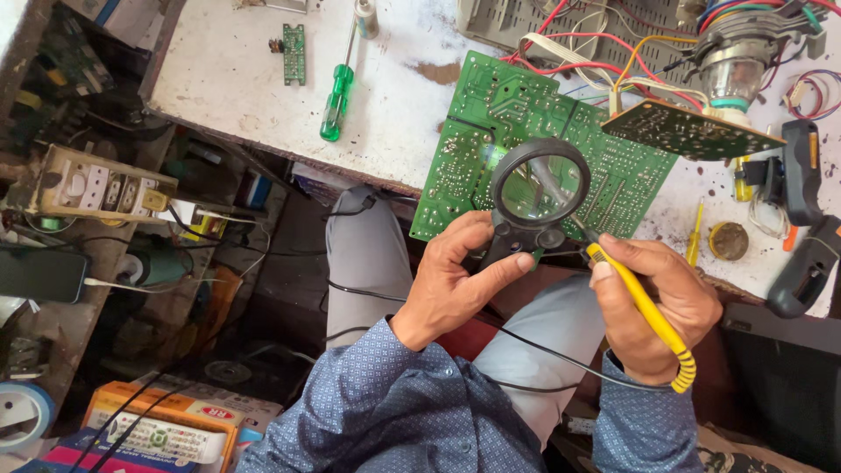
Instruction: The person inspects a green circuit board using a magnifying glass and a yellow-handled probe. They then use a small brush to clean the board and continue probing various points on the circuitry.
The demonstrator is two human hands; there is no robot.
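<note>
- Right hand (653, 307) is closed around a yellow soldering iron (644, 311), held like a pen so the tip reaches under the magnifier.
- Left hand (455, 280) pinches the black magnifier (536, 194) by its handle, lens over the green circuit board (517, 144).
- Board leans off the table (236, 79) edge toward the lap; a green screwdriver (336, 96) lies left of the board.

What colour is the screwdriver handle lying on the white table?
Clear green plastic screwdriver handle, best in the head view.
</note>
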